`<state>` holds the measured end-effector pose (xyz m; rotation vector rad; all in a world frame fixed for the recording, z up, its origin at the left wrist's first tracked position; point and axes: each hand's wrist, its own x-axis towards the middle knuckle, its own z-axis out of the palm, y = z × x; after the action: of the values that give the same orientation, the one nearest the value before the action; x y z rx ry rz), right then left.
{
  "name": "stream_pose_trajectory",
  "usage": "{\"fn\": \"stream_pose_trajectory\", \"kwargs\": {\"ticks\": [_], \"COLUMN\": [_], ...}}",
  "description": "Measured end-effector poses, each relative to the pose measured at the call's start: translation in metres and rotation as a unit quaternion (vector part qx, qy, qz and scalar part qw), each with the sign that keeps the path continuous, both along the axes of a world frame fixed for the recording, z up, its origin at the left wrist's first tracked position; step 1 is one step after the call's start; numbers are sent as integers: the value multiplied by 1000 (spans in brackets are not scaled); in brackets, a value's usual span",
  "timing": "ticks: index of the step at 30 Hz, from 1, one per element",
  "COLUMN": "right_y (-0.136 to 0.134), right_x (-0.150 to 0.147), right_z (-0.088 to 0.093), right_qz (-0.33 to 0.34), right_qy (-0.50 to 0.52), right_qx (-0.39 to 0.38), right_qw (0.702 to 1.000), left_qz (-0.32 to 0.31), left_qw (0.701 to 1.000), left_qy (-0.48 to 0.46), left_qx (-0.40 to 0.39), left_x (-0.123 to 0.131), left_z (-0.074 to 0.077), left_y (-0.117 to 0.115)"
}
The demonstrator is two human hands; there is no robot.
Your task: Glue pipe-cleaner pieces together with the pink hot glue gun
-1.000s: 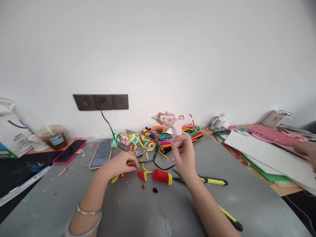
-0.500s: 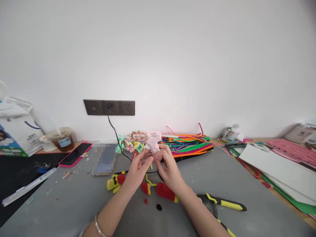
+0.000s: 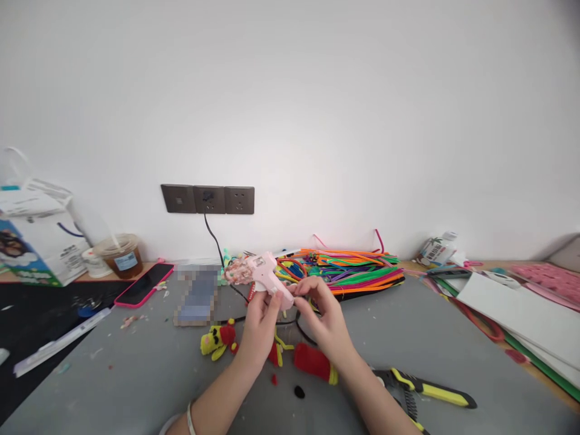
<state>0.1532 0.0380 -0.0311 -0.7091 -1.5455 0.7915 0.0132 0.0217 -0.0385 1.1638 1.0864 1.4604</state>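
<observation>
Above the grey mat, my left hand (image 3: 263, 320) is closed round the handle of a pink glue gun (image 3: 268, 275), whose glue-crusted nozzle end points left. My right hand (image 3: 324, 311) has its thumb and forefinger pinched at the foot of the handle; whether they hold the gun or its cord there is hard to make out. A black cord (image 3: 299, 326) hangs below the hands. Beneath my wrists lie a yellow and red fuzzy figure (image 3: 217, 339), a red fuzzy roll (image 3: 312, 362) with a yellow edge, and a black oval piece (image 3: 299, 392).
Bundles of coloured pipe cleaners (image 3: 362, 272) lie against the wall. Yellow-black pliers (image 3: 435, 393) are at front right, with white sheets (image 3: 502, 308) beyond. Left stand a phone (image 3: 145, 285), a drink cup (image 3: 122, 257) and a carton (image 3: 45, 241). A power cord runs from the wall socket (image 3: 208, 199).
The glue gun has come lower and left, tilting so its handle slants down to the right. My right hand has shifted to the handle's foot. The whole view has moved slightly.
</observation>
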Motion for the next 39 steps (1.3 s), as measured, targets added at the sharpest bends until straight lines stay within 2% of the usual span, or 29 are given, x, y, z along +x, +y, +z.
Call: {"fn": "stream_pose_trajectory", "kwargs": {"ticks": [4, 12, 15, 23, 30, 39], "right_y": [7, 17, 20, 15, 12, 10], "right_x": [13, 8, 5, 9, 16, 21], "right_z": [2, 4, 5, 15, 18, 19], "right_qz": [-46, -26, -32, -55, -86, -138], "right_qy": [39, 63, 69, 27, -38, -77], "right_qx": [-22, -32, -35, 5, 72, 174], "right_qw": [998, 997, 996, 998, 993, 972], "left_qz": [-26, -123, -130, -197, -216, -279], "left_qw": [1000, 988, 988, 976, 960, 916], "left_qy": [3, 88, 85, -96, -173, -275], "left_qx": [-2, 16, 12, -16, -40, -88], "left_x": [0, 8, 11, 20, 20, 18], "left_z": [1, 1, 0, 3, 5, 18], "left_y": [0, -10, -14, -17, -20, -24]}}
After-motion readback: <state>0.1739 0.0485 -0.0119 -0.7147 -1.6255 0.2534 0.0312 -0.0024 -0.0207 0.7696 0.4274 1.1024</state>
